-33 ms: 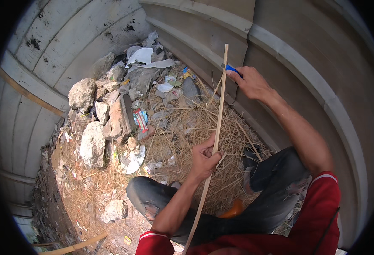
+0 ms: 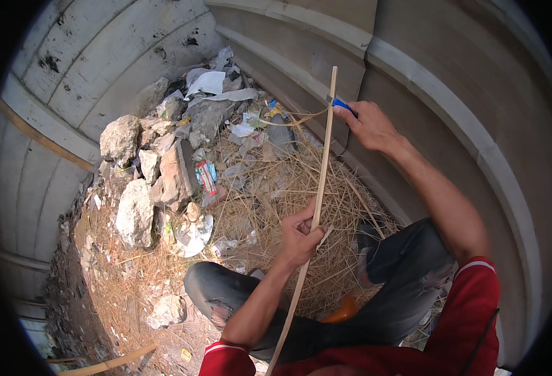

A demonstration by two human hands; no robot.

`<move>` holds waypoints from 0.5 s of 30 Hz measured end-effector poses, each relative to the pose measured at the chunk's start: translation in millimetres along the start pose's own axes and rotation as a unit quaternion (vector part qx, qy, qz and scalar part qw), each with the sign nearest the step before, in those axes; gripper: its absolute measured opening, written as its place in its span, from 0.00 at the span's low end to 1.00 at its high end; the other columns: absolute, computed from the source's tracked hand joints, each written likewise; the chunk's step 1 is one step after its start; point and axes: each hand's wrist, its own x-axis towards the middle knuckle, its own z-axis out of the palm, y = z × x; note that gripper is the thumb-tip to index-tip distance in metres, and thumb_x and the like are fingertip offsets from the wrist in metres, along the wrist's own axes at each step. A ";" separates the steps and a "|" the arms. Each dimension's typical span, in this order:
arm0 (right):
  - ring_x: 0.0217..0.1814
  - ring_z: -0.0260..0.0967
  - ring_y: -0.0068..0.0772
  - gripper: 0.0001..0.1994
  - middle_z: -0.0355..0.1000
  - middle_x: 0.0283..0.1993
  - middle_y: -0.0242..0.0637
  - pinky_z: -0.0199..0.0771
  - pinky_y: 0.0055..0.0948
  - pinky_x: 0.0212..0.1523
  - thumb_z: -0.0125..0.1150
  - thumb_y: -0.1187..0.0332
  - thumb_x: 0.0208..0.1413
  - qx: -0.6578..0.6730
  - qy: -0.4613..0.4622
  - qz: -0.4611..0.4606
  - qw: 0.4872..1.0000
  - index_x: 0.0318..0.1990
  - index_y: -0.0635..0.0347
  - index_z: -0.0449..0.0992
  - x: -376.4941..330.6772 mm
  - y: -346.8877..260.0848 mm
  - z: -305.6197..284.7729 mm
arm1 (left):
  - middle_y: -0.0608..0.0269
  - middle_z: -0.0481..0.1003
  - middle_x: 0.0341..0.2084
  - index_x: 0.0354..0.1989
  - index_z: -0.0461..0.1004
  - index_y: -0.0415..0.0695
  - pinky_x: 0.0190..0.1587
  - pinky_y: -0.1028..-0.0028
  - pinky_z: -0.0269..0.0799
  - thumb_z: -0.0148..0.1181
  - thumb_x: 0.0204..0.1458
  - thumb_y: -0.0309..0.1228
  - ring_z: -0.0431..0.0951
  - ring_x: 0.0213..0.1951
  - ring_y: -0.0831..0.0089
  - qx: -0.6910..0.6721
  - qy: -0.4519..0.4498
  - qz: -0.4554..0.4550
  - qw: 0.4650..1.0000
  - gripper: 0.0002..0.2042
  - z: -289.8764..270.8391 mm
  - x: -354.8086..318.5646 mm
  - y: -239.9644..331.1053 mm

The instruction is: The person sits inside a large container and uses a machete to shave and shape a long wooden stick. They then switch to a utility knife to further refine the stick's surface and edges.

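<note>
A long, narrow, pale bamboo strip (image 2: 325,160) slants from the lower edge up toward the corrugated wall. My left hand (image 2: 300,237) is closed round its middle, thumb across the front. Near the strip's upper end, my right hand (image 2: 373,127) grips a blue-handled utility knife (image 2: 343,105). The knife's short blade lies against the strip, and the right thumb is close beside it. A thin curled shaving (image 2: 295,122) stretches out leftward from the blade. Lower down, by the left fingers, a small splinter (image 2: 325,238) sticks out beside the strip.
Dry shavings (image 2: 313,282) cover the ground between my bent legs (image 2: 389,291), around an orange object (image 2: 342,310). Rocks (image 2: 135,213) and litter (image 2: 207,175) are heaped to the left. Corrugated sheeting (image 2: 439,81) rises close on the right. A bamboo piece (image 2: 119,361) lies lower left.
The shaving at the blade hung down along the strip before; now it curls out to the left. Both hands keep their grips with barely any shift.
</note>
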 end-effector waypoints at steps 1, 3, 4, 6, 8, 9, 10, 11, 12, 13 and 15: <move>0.29 0.70 0.59 0.34 0.70 0.23 0.55 0.67 0.52 0.34 0.48 0.39 0.66 0.011 0.016 -0.009 1.000 0.28 0.66 0.77 -4.7 -1.1 5.4 | 0.67 0.75 0.42 0.70 0.59 0.29 0.31 0.85 0.65 0.54 0.51 0.13 0.68 0.30 0.90 0.007 0.001 0.014 1.000 0.33 -6.1 -1.8 -5.7; 0.30 0.71 0.60 0.33 0.71 0.24 0.55 0.69 0.52 0.35 0.48 0.40 0.66 0.020 -0.020 -0.028 0.999 0.29 0.66 0.78 -5.8 -7.7 5.7 | 0.68 0.75 0.43 0.70 0.59 0.29 0.31 0.85 0.65 0.53 0.51 0.13 0.68 0.30 0.90 0.011 0.008 0.025 1.000 0.32 -14.8 -3.8 -7.7; 0.31 0.72 0.60 0.32 0.72 0.24 0.55 0.69 0.52 0.36 0.47 0.40 0.66 0.026 -0.036 -0.037 0.998 0.30 0.65 0.78 -6.2 -13.7 5.6 | 0.68 0.75 0.43 0.69 0.59 0.29 0.30 0.85 0.65 0.53 0.51 0.13 0.68 0.30 0.90 0.009 0.014 0.023 1.000 0.32 -17.5 -4.4 -3.8; 0.32 0.72 0.61 0.31 0.73 0.26 0.55 0.71 0.53 0.37 0.47 0.41 0.67 0.001 -0.103 -0.131 0.986 0.32 0.65 0.78 -19.7 -29.0 16.0 | 0.68 0.75 0.43 0.69 0.60 0.29 0.30 0.85 0.65 0.52 0.50 0.13 0.68 0.30 0.91 0.011 0.030 0.015 0.999 0.32 -24.9 -6.1 6.8; 0.33 0.73 0.62 0.30 0.74 0.27 0.55 0.72 0.53 0.38 0.47 0.42 0.67 -0.024 -0.168 -0.193 0.966 0.33 0.64 0.78 -41.0 -47.0 36.0 | 0.68 0.75 0.43 0.69 0.60 0.29 0.31 0.85 0.65 0.52 0.50 0.12 0.68 0.31 0.91 0.019 0.051 0.001 0.999 0.32 -34.0 -6.1 19.4; 0.33 0.73 0.62 0.30 0.74 0.27 0.55 0.72 0.54 0.38 0.47 0.42 0.67 -0.040 -0.191 -0.204 0.959 0.34 0.64 0.78 -54.9 -56.2 44.3 | 0.69 0.75 0.43 0.69 0.61 0.28 0.33 0.86 0.66 0.53 0.49 0.12 0.69 0.33 0.90 0.025 0.052 0.021 0.998 0.33 -38.2 -3.2 18.0; 0.34 0.74 0.62 0.30 0.74 0.27 0.56 0.73 0.54 0.39 0.47 0.42 0.67 -0.050 -0.215 -0.220 0.950 0.35 0.64 0.78 -58.8 -61.5 53.4 | 0.68 0.75 0.43 0.68 0.60 0.28 0.35 0.86 0.67 0.53 0.49 0.12 0.70 0.35 0.89 0.037 0.066 0.016 0.997 0.32 -38.9 -4.6 20.5; 0.34 0.74 0.62 0.30 0.74 0.27 0.56 0.72 0.55 0.39 0.47 0.41 0.67 -0.033 -0.186 -0.199 0.962 0.34 0.64 0.78 -54.3 -57.7 57.1 | 0.67 0.75 0.44 0.68 0.60 0.27 0.36 0.86 0.68 0.54 0.50 0.12 0.71 0.36 0.89 0.049 0.078 0.011 0.996 0.32 -36.9 -7.1 23.1; 0.34 0.74 0.63 0.31 0.74 0.27 0.56 0.72 0.55 0.39 0.47 0.41 0.67 -0.017 -0.155 -0.173 0.972 0.34 0.65 0.78 -48.3 -47.9 57.5 | 0.66 0.76 0.45 0.68 0.60 0.27 0.38 0.85 0.68 0.54 0.50 0.12 0.71 0.38 0.88 0.060 0.085 0.003 0.995 0.32 -35.9 -9.7 23.6; 0.35 0.74 0.63 0.31 0.74 0.27 0.56 0.72 0.55 0.39 0.46 0.41 0.67 0.001 -0.127 -0.153 0.980 0.33 0.65 0.78 -40.1 -40.5 56.5 | 0.61 0.74 0.52 0.68 0.59 0.26 0.43 0.84 0.69 0.54 0.51 0.12 0.73 0.44 0.85 0.090 0.083 -0.054 0.991 0.32 -41.0 -21.3 16.1; 0.34 0.73 0.64 0.32 0.74 0.27 0.56 0.71 0.54 0.40 0.47 0.41 0.67 0.013 -0.058 -0.024 0.998 0.32 0.67 0.78 -4.4 -18.5 32.7 | 0.58 0.71 0.58 0.69 0.58 0.26 0.46 0.84 0.68 0.54 0.51 0.12 0.73 0.48 0.83 0.058 0.051 -0.053 0.996 0.32 -37.9 -36.5 -4.2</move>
